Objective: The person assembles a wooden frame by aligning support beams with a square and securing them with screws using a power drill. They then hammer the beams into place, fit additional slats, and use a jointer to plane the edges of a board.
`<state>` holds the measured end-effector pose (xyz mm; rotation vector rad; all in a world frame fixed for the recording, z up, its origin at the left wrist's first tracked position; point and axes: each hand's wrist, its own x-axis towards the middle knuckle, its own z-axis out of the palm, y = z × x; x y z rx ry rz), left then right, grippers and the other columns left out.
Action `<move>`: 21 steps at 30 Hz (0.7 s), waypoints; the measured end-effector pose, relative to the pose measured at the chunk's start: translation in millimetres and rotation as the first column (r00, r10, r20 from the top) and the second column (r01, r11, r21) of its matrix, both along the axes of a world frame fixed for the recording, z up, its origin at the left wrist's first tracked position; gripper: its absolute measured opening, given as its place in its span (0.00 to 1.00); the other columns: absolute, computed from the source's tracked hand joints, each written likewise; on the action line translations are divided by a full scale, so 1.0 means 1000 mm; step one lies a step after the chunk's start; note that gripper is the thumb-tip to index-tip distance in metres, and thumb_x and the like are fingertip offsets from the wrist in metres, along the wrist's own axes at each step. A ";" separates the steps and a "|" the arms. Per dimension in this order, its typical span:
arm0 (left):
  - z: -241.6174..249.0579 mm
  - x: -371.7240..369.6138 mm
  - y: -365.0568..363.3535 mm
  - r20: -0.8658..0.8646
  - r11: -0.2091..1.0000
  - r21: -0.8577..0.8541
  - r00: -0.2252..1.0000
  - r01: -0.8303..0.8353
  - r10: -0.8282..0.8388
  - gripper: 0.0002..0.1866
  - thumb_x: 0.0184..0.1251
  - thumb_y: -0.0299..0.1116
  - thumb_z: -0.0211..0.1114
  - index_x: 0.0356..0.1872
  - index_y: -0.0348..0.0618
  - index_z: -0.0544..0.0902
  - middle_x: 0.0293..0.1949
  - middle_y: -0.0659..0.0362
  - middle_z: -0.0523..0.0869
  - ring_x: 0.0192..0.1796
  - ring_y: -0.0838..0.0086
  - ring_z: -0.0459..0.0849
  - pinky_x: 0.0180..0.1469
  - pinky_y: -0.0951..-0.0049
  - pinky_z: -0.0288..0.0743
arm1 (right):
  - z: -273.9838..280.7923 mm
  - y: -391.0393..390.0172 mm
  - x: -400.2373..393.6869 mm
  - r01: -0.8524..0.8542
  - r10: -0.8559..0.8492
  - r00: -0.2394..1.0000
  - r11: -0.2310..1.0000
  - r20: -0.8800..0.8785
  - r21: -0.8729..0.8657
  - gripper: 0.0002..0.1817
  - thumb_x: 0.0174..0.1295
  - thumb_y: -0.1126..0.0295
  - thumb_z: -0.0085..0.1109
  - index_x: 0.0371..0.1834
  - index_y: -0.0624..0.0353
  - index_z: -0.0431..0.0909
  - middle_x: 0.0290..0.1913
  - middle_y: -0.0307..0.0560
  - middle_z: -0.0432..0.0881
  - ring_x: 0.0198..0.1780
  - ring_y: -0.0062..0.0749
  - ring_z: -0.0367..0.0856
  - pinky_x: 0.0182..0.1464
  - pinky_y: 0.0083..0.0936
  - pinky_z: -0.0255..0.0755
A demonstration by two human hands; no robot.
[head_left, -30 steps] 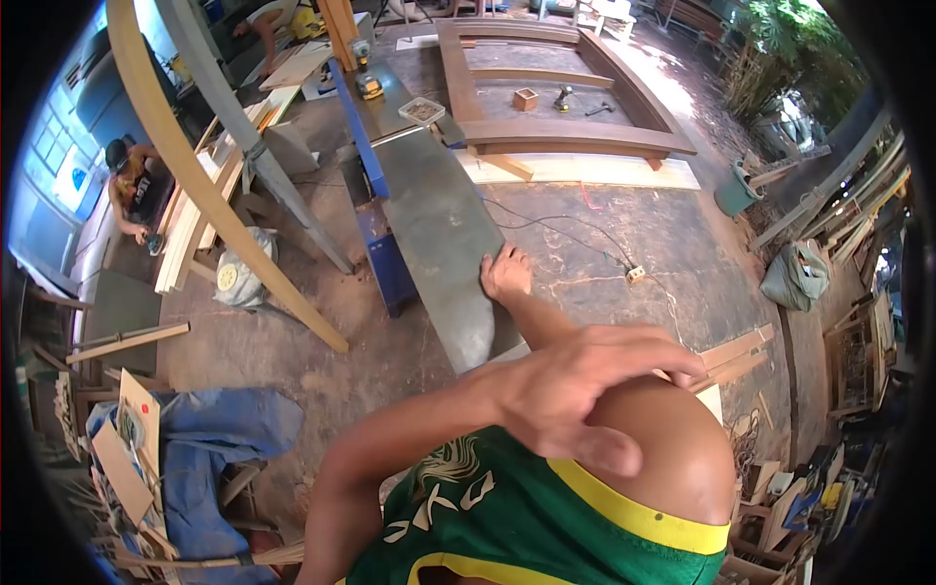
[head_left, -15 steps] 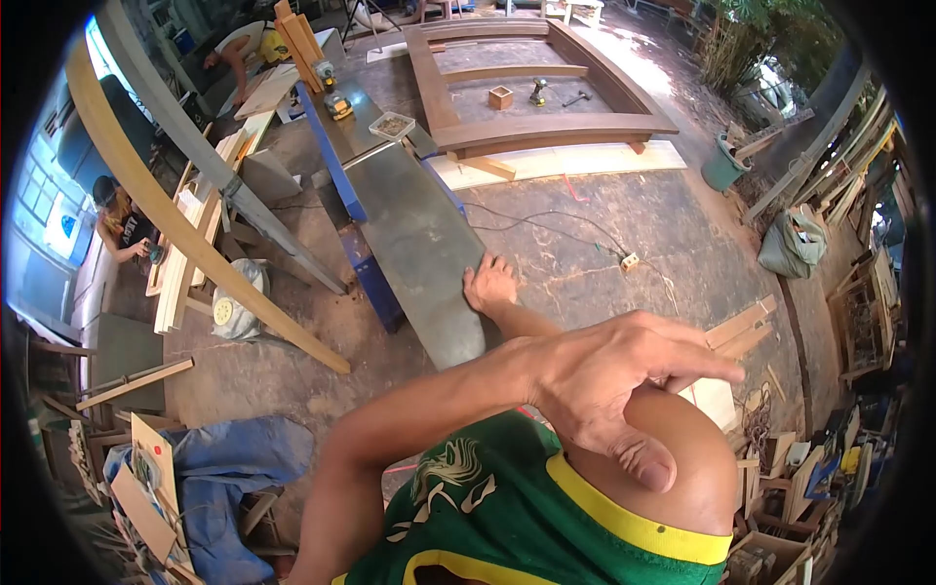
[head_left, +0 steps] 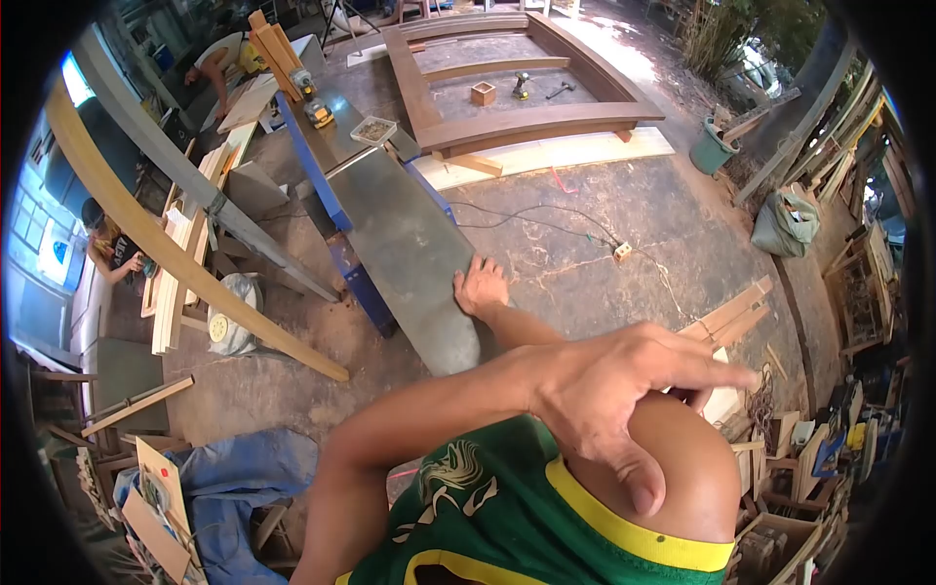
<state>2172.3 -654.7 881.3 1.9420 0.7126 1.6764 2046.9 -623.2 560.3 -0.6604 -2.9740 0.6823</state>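
- The fingers (head_left: 475, 271) of the right hand (head_left: 481, 290) lie spread flat at the near edge of the grey worktop (head_left: 400, 244), mid-frame, holding nothing.
- The left hand (head_left: 609, 395) rests open-fingered on the right shoulder (head_left: 682, 458), lower right.
- Risk: the leaning palm could slip off the worktop's rounded end.
- Clear floor lies right of the worktop; a cable (head_left: 531, 216) crosses it, a trip hazard. Planks (head_left: 731, 314) crowd the right.

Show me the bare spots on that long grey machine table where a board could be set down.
The grey table is bare between the small tray at its far end and the right hand pressed flat on its near right edge. The far end is crowded: the tray and a yellow tool sit there. The left hand rests on the right shoulder, off the table.
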 end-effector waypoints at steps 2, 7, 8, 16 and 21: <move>-0.002 0.002 0.001 0.039 0.997 0.022 0.997 0.072 -0.073 0.62 0.40 0.74 0.75 0.67 0.28 0.73 0.36 0.50 0.81 0.33 0.68 0.81 0.33 0.68 0.72 | -0.001 0.000 0.001 0.018 -0.018 1.000 1.000 0.001 0.002 0.35 0.70 0.48 0.46 0.70 0.66 0.60 0.62 0.66 0.70 0.64 0.63 0.70 0.63 0.55 0.67; -0.001 -0.012 -0.023 -0.044 0.969 -0.249 0.999 0.013 -0.024 0.62 0.41 0.75 0.73 0.67 0.28 0.73 0.32 0.52 0.79 0.32 0.68 0.79 0.34 0.67 0.72 | 0.004 -0.001 -0.001 0.027 -0.027 0.999 1.000 0.025 -0.003 0.36 0.70 0.49 0.45 0.73 0.64 0.59 0.65 0.65 0.68 0.66 0.62 0.68 0.66 0.54 0.65; -0.001 -0.013 -0.021 -0.042 0.969 -0.247 0.999 0.014 -0.025 0.62 0.41 0.75 0.73 0.67 0.28 0.73 0.32 0.52 0.79 0.32 0.68 0.79 0.34 0.67 0.72 | 0.005 -0.001 0.000 0.029 -0.028 0.998 1.000 0.065 -0.007 0.36 0.71 0.49 0.45 0.75 0.62 0.57 0.69 0.63 0.66 0.69 0.60 0.65 0.68 0.53 0.63; -0.009 -0.002 -0.008 0.049 0.999 0.031 0.999 -0.011 0.010 0.61 0.41 0.75 0.73 0.68 0.31 0.73 0.29 0.56 0.78 0.28 0.71 0.77 0.34 0.68 0.71 | 0.000 -0.002 0.000 0.027 -0.027 0.999 1.000 0.047 -0.006 0.36 0.70 0.48 0.45 0.73 0.64 0.59 0.68 0.66 0.66 0.68 0.62 0.66 0.68 0.54 0.63; -0.011 -0.034 -0.044 -0.116 0.957 -0.236 0.983 -0.168 0.144 0.55 0.49 0.73 0.71 0.67 0.33 0.75 0.27 0.60 0.79 0.30 0.71 0.78 0.38 0.68 0.71 | 0.002 -0.002 -0.002 0.024 -0.025 1.000 1.000 0.016 0.009 0.37 0.70 0.47 0.45 0.72 0.65 0.57 0.67 0.67 0.67 0.67 0.60 0.68 0.66 0.54 0.64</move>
